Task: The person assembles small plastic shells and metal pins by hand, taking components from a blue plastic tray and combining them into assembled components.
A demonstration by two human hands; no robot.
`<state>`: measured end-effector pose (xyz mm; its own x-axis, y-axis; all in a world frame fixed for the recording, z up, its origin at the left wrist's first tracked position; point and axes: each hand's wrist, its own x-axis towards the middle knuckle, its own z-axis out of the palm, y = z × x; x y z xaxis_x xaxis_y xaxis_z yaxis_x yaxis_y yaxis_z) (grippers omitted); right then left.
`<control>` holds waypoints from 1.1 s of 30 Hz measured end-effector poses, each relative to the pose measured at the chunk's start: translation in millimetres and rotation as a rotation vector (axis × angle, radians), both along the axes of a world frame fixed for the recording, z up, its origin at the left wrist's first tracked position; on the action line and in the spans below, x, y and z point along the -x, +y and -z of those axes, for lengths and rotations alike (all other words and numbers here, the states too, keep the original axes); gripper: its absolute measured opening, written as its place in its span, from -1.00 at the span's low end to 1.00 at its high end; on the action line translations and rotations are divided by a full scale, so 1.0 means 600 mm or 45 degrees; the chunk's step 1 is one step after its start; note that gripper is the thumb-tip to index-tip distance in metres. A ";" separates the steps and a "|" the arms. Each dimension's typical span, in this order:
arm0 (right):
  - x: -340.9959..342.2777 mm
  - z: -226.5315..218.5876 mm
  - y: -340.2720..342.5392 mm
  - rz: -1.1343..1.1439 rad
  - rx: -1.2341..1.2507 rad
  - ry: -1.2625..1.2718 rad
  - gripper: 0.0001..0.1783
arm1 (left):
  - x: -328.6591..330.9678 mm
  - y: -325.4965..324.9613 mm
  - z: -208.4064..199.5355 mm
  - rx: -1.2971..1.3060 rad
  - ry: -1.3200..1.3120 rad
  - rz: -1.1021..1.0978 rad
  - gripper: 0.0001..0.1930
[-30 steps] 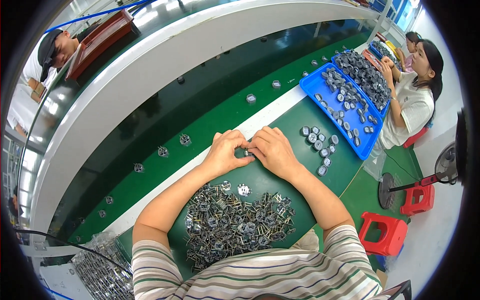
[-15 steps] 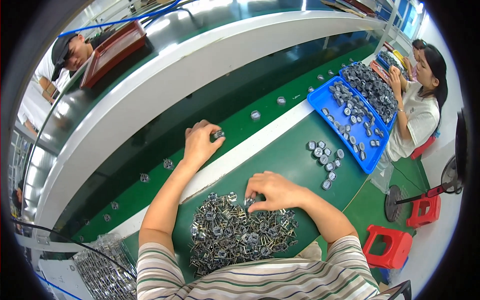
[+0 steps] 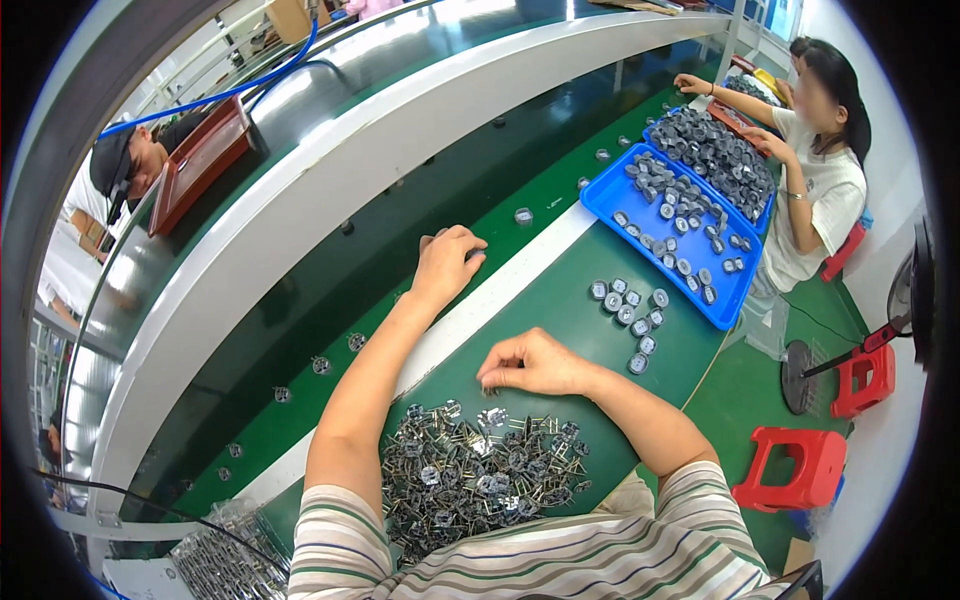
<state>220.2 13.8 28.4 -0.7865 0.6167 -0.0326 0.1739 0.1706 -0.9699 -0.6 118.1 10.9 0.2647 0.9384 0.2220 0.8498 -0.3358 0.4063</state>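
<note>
Over the green belt (image 3: 560,206), my left hand (image 3: 448,268) has its thumb and forefinger apart, with no part visible between them. A small round metal-and-plastic part (image 3: 523,216) lies on the belt just beyond its fingertips. My right hand (image 3: 540,362) is closed in a pinch above the far edge of a pile of pronged parts (image 3: 480,470). Between its fingertips a small pronged part (image 3: 489,390) shows only in part. The pile consists of dark round pieces with thin metal pins, heaped on the green table (image 3: 545,300) close to my body.
Several grey round pieces (image 3: 626,314) stand right of my right hand. Beyond them is a blue tray (image 3: 722,310) of similar pieces. A co-worker (image 3: 820,190) sits at the far right. Red stools (image 3: 795,468) and a fan (image 3: 895,310) stand on the floor; a white rail (image 3: 520,265) borders the belt.
My left hand has moved right along the belt, and the part seen in its fingers is no longer visible there. My right hand has lifted away from the pile. The co-worker's arm now reaches out.
</note>
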 end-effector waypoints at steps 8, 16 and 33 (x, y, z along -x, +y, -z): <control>-0.045 0.005 0.036 0.366 -0.948 -0.270 -0.93 | -0.013 -0.160 -0.032 0.045 -0.238 0.286 -0.59; -0.033 0.012 0.040 0.388 -0.793 -0.324 -0.89 | -0.001 -0.192 0.015 -0.014 -0.297 0.146 -0.56; 0.006 0.033 0.034 0.451 -1.123 -0.199 -0.87 | -0.011 -0.193 0.029 0.004 -0.358 0.227 -0.61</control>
<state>216.4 34.0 8.7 -0.5762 0.6700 0.4680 0.4718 0.7403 -0.4790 6.0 2.4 -6.4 0.3537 0.8835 0.3071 0.6322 -0.4678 0.6176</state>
